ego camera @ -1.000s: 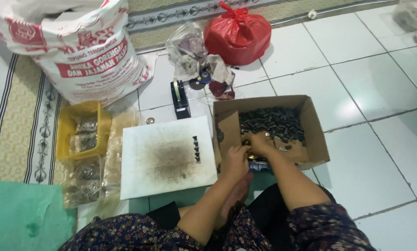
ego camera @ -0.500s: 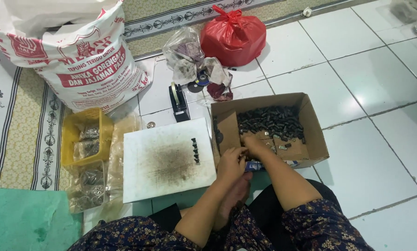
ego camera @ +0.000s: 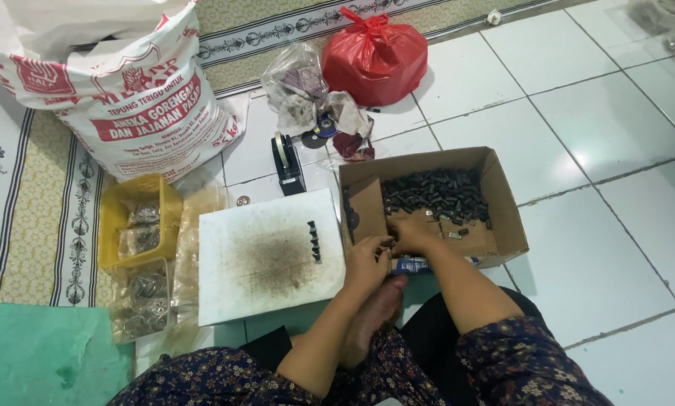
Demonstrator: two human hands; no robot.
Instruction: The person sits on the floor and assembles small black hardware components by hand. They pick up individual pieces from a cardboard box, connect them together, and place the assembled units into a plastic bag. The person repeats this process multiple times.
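We see the left hand (ego camera: 366, 259) and the right hand (ego camera: 413, 237) meeting at the near edge of the cardboard box (ego camera: 503, 203), fingers curled together around a small dark part; the grip itself is too small for us to tell. The dark parts (ego camera: 435, 192) lie heaped at the box's far side. A short row of parts (ego camera: 314, 240) sits on the white board (ego camera: 232, 225), beside a yellow basket (ego camera: 112, 218).
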